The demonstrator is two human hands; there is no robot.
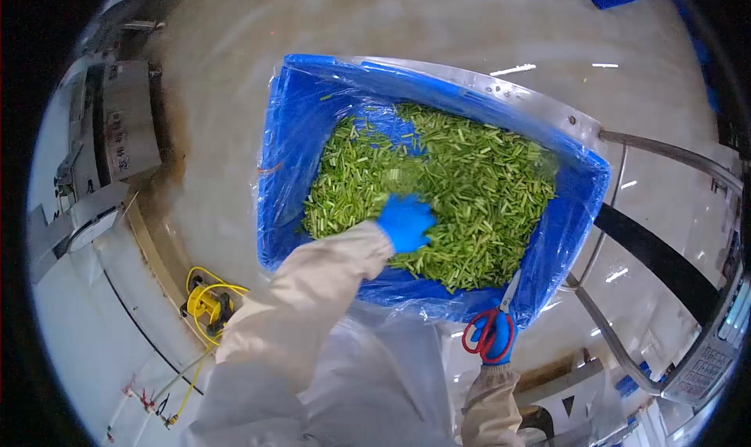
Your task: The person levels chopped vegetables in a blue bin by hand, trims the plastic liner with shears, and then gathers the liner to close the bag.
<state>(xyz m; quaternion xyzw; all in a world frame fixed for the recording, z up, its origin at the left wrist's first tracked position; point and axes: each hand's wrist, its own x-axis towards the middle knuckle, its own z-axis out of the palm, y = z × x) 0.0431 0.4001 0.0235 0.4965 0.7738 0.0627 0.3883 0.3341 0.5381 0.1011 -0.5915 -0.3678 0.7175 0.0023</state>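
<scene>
In a blue crate [270, 204] lined with clear plastic film lie many short cut green stalks [493, 189], spread in a loose layer. My left hand [405, 223], in a blue glove, rests on the stalks near the crate's middle. Its fingers look spread, with their tips partly among the pieces; I see nothing gripped there. My right hand [501, 341], also gloved in blue, is at the crate's near right corner. It holds scissors [483, 333] with red handles, the blades pointing up along the film-covered rim.
A metal cart frame with a curved handle [673, 154] stands at the right of the crate. On the left are a yellow cable reel [207, 306] and grey machinery [129, 126]. The floor [227, 79] surrounds the crate, and blue items show at the top right.
</scene>
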